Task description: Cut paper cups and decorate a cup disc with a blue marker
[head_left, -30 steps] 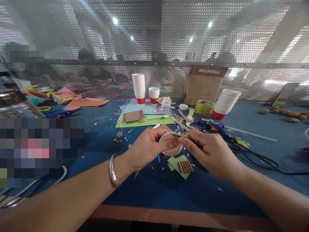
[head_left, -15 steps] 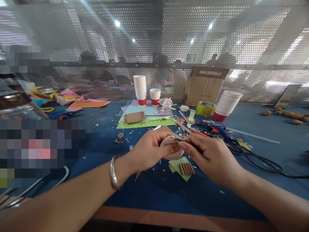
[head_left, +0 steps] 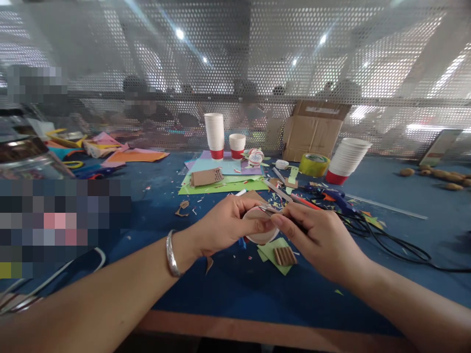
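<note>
While the blue counter [head_left: 228, 294] fills most of my feed (matte, cloth-like top, brown front edge, paper snips all over), the work sits at its centre.

Behind it is a perforated metal screen [head_left: 257, 59], shiny, with round holes. A brown cardboard box [head_left: 312, 130] stands open against it. Right of centre is a tilted stack of white cups [head_left: 346, 157], red at the base, with a yellow tape roll [head_left: 312, 164] just to its left. An upright cup stack [head_left: 214, 135] and a single cup [head_left: 237, 145] stand side by side near the screen. A flat green paper sheet [head_left: 228, 186] lies in front of them with a ribbed corrugated card piece [head_left: 205, 176] on top. A black cable [head_left: 386, 240] snakes off to the right from a blue glue gun [head_left: 333, 195].

Left hand [head_left: 224, 225]: grip closed round a paper cup [head_left: 259, 236]. The cup is held on its side just above the counter, round end toward me, thumb pressed on the rim. Silver bangle [head_left: 170, 252] on that wrist.

Right hand [head_left: 320, 238]: grip pinched tight on a thin metal tool [head_left: 270, 210], tip touching the cup's upper rim. The handle is hidden in the fist, so I can't tell what tool it is.

Just below the cup, on the counter, is a small green paper scrap [head_left: 270, 247] with a little ribbed brown card square [head_left: 284, 255] on it.
</note>
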Available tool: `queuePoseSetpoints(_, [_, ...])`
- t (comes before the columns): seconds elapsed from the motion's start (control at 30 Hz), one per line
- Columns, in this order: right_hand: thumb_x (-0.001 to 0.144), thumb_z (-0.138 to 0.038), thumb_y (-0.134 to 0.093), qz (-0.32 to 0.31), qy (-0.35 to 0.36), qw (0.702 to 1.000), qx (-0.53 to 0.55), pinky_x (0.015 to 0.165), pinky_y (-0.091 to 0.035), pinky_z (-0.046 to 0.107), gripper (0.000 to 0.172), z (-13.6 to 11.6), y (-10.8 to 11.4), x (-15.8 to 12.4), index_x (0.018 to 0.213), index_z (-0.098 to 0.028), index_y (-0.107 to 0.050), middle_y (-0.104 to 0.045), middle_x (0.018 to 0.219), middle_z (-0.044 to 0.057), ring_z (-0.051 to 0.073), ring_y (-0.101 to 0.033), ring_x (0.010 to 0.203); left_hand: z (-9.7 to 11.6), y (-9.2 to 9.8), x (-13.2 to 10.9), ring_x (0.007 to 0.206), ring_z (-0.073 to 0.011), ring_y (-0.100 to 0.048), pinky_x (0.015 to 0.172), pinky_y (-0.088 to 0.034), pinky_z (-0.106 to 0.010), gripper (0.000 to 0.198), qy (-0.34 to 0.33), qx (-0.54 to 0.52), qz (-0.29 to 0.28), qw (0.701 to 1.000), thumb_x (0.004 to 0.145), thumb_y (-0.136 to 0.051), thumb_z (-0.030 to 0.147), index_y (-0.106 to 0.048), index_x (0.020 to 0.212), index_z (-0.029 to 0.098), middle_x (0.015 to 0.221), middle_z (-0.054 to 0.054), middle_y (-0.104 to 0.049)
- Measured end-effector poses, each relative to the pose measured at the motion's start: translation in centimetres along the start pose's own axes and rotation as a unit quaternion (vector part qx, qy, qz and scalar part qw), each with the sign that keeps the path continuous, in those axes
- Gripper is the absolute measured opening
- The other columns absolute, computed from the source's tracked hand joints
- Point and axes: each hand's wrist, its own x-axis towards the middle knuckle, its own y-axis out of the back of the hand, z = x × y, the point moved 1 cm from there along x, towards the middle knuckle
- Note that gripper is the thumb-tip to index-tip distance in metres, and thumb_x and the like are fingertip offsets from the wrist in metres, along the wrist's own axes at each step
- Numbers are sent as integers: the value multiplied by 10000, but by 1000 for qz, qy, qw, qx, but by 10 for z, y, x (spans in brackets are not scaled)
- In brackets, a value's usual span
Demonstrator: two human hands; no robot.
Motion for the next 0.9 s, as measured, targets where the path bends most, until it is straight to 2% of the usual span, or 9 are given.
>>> queuePoseSetpoints(0.2, [986, -518, -442, -19, -16, 999, 21, 532, -291, 279, 444, -1, 1, -1, 686, -200, -523, -444, 582, -40, 109, -396, 538, -2, 1, 1, 588, -50, -395, 540, -319, -193, 244, 7, -27, -23, 999, 840, -757, 319, -637, 794, 112, 660, 47, -499])
queuePoseSetpoints(0.4, [1000, -533, -428, -42, -25, 996, 68, 544, -297, 277, 467, -1, 0, 0, 700, -192, -539, -444, 625, -33, 113, -390, 582, 1, 3, -2, 607, -65, -478, 541, -361, -194, 248, 15, -18, -28, 999, 833, -759, 341, -669, 809, 111, 701, 13, -592])
queuePoseSetpoints(0.63, [1007, -558, -404, -84, -36, 990, 108, 572, -323, 273, 470, 5, -2, 4, 735, -196, -531, -460, 680, -23, 128, -419, 642, -2, 6, 1, 603, -75, -501, 538, -398, -197, 303, 40, -22, -36, 998, 799, -784, 393, -670, 831, 114, 718, 6, -604])
queuePoseSetpoints(0.9, [1010, -508, -446, -86, -8, 988, 127, 567, -320, 259, 419, 1, -1, -2, 731, -200, -505, -442, 669, -39, 113, -402, 617, 2, 5, -8, 609, -57, -424, 536, -318, -176, 268, 33, 34, -33, 998, 847, -746, 359, -645, 842, 112, 684, 34, -539])
